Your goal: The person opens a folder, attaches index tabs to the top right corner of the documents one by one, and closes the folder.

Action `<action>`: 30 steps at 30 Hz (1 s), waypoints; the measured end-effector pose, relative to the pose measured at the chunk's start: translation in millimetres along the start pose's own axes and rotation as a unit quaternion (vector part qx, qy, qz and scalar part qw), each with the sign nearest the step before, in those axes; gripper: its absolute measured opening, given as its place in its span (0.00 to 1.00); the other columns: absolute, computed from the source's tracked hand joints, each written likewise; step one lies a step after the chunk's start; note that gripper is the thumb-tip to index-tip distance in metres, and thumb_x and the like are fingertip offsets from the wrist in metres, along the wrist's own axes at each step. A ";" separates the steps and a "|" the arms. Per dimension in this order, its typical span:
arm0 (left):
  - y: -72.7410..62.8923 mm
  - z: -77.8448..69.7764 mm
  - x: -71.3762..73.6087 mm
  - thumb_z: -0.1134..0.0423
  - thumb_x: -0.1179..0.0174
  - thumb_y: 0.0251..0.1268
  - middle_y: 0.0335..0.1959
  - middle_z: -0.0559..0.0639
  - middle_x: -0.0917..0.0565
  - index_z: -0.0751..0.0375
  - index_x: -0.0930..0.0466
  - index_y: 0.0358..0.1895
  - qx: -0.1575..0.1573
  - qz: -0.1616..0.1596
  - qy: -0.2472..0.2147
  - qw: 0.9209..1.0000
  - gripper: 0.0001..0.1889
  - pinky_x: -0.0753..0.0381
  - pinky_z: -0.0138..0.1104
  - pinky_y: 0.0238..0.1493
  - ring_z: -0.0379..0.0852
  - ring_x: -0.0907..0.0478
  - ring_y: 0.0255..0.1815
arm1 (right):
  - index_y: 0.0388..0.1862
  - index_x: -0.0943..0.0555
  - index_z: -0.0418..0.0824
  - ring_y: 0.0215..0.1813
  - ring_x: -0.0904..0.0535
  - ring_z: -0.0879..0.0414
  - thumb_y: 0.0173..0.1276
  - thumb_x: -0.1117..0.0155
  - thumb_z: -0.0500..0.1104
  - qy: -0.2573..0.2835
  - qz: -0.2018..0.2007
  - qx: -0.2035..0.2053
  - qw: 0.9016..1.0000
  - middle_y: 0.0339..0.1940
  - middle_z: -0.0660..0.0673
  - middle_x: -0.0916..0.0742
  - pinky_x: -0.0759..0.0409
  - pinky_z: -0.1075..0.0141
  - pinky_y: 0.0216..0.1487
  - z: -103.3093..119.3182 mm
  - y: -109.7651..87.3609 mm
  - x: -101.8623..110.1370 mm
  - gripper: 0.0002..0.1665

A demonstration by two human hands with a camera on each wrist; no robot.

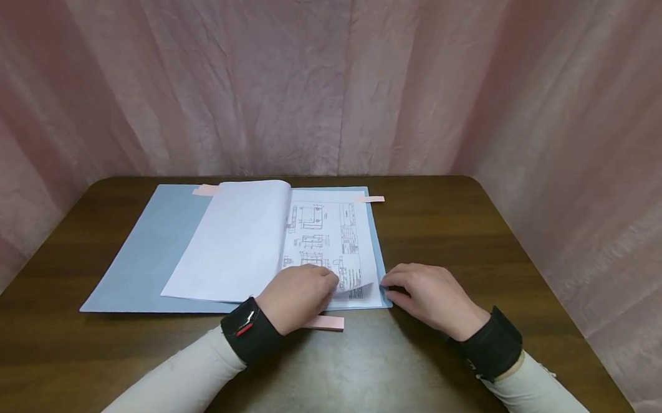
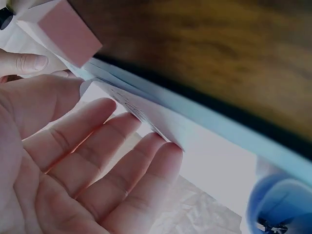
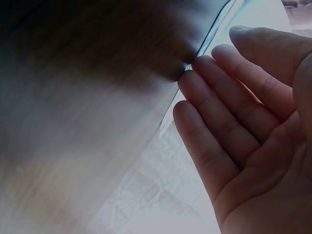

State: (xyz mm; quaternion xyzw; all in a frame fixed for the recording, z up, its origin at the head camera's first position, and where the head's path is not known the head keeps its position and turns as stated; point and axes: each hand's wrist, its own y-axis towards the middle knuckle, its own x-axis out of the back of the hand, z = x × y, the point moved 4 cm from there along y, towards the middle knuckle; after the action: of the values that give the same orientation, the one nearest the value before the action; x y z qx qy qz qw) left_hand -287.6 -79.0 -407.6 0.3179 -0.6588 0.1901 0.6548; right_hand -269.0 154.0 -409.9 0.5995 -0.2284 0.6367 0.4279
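Observation:
A light blue folder lies open on the table, holding a stack of printed drawing sheets. A blank white page is turned over to the left. My left hand holds the near part of a printed sheet, whose lower edge curls up off the sheets below. Its thumb and fingertips meet the paper in the left wrist view. My right hand touches the folder's right edge near its front corner, fingers nearly straight, thumb apart from them.
A pink block of sticky tabs sits at the folder's front edge, partly behind the left hand. Pink tabs stick out at the top right and top left of the papers. A pink curtain surrounds the wooden table.

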 end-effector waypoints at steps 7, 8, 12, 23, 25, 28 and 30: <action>3.3 -1.6 -2.3 0.66 0.26 0.71 0.31 0.48 0.12 0.57 0.10 0.41 -0.007 -0.018 0.020 1.000 0.02 0.17 0.39 0.35 0.45 0.18 0.29 | 0.51 0.06 0.44 0.49 0.11 0.56 0.66 0.14 0.39 -0.002 0.001 -0.001 1.000 0.49 0.50 0.07 0.10 0.56 0.51 0.5 0.5 -2.5 0.16; 4.0 -1.7 -2.6 0.65 0.26 0.72 0.31 0.48 0.12 0.57 0.10 0.41 -0.005 -0.016 0.023 1.000 0.02 0.18 0.39 0.34 0.45 0.18 0.29 | 0.51 0.06 0.44 0.49 0.11 0.56 0.66 0.14 0.39 -0.003 0.000 0.000 1.000 0.49 0.50 0.07 0.10 0.56 0.51 0.4 0.7 -2.9 0.16; 7.0 -3.1 -2.5 0.62 0.25 0.72 0.31 0.48 0.12 0.57 0.09 0.44 0.004 -0.009 0.035 0.999 0.05 0.18 0.38 0.33 0.45 0.19 0.27 | 0.53 0.06 0.44 0.53 0.10 0.55 0.66 0.14 0.40 0.002 -0.005 0.005 1.000 0.52 0.50 0.07 0.11 0.55 0.53 0.7 1.8 -3.8 0.17; 8.2 -1.8 0.3 0.59 0.25 0.72 0.30 0.50 0.11 0.59 0.09 0.47 0.034 -0.039 0.049 0.997 0.08 0.17 0.37 0.30 0.45 0.18 0.25 | 0.55 0.06 0.44 0.53 0.11 0.56 0.70 0.16 0.41 0.020 0.018 0.033 0.999 0.54 0.50 0.07 0.11 0.56 0.53 3.7 1.9 -7.7 0.16; 7.3 -0.2 2.4 0.58 0.25 0.73 0.31 0.50 0.10 0.59 0.10 0.48 0.047 -0.049 0.051 0.996 0.09 0.17 0.36 0.30 0.44 0.17 0.25 | 0.55 0.06 0.44 0.53 0.11 0.56 0.70 0.16 0.41 0.022 0.020 0.033 0.999 0.54 0.50 0.07 0.11 0.56 0.53 4.1 1.6 -8.1 0.16; 4.8 2.3 7.1 0.59 0.25 0.72 0.30 0.51 0.11 0.61 0.11 0.46 0.061 -0.074 0.055 0.994 0.09 0.18 0.36 0.28 0.44 0.19 0.24 | 0.54 0.06 0.44 0.52 0.11 0.56 0.70 0.17 0.41 0.023 0.016 0.039 0.999 0.54 0.50 0.07 0.11 0.57 0.52 4.5 1.2 -8.6 0.15; 2.2 3.9 12.0 0.61 0.25 0.71 0.28 0.51 0.13 0.62 0.12 0.44 0.068 -0.098 0.060 0.991 0.08 0.20 0.35 0.25 0.44 0.21 0.22 | 0.53 0.06 0.44 0.52 0.11 0.57 0.70 0.16 0.40 0.021 0.009 0.047 0.999 0.53 0.51 0.08 0.11 0.57 0.51 5.0 1.0 -8.2 0.14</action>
State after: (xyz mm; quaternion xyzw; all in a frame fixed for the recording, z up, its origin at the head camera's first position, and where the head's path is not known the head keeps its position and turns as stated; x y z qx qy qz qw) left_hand -291.2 -82.0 -395.7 0.4128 -0.5697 0.1884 0.6853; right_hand -267.7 147.2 -416.7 0.6036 -0.1947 0.6629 0.3979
